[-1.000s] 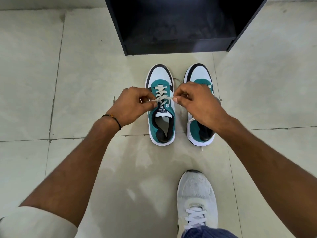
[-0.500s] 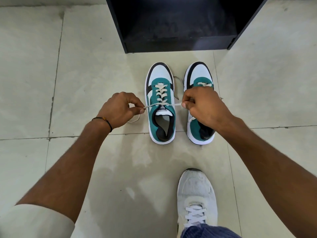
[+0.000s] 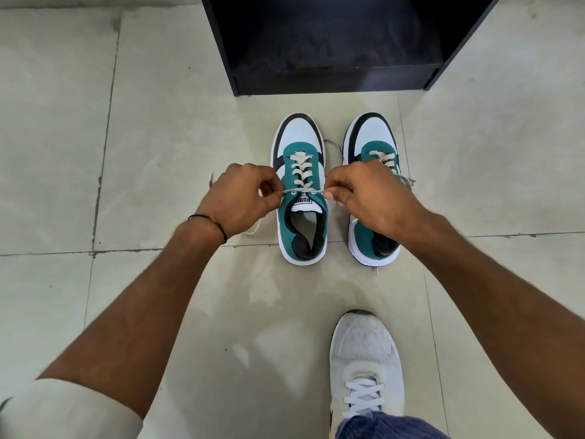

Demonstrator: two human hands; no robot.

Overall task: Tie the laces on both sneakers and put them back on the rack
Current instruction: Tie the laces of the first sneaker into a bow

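Left-side sneaker (image 3: 299, 131), right-side sneaker (image 3: 373, 134): on tiles (image 3: 158, 153) before black rack (image 3: 332, 80).
Left hand (image 3: 243, 198) and right hand (image 3: 370, 198) each pinch 1 end of left-side sneaker's lace (image 3: 301, 172), taut.

Tight by the shoes, open at the sides
The black rack (image 3: 332, 80) walls off the far side just beyond the toes, its front lip low across the shelf mouth. Only a thin strip of floor (image 3: 337, 248) shows between the left sneaker (image 3: 300, 137) and right sneaker (image 3: 370, 134). The lace (image 3: 302, 190) I pinch taut between my left hand (image 3: 243, 198) and right hand (image 3: 370, 194) bars the left sneaker's tongue. Broad tile lies open on both sides; my own white shoe (image 3: 364, 350) stands nearer me on the right
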